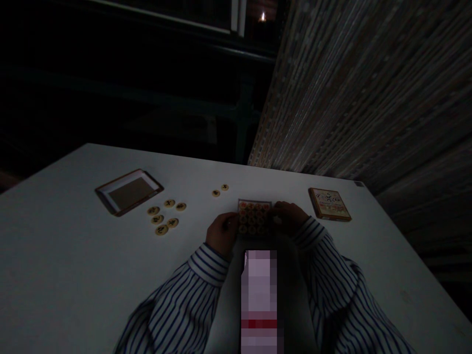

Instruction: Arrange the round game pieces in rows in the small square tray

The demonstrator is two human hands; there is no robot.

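Observation:
A small square tray of round game pieces [253,216] lies on the white table [55,255] in front of me. My left hand [221,233] curls against the tray's left side, fingers closed on its edge. At the tray's right side my right hand [289,216] is bent over the edge and grips it too. Both sleeves are striped. Several loose round pieces [165,216] lie to the left, apart from my hands. Two more pieces [220,190] sit just beyond the tray.
An open box lid [129,191] rests at the far left of the table. A square printed box [329,203] lies to the right. A brick wall [368,88] rises behind the table's right side. The room is dark.

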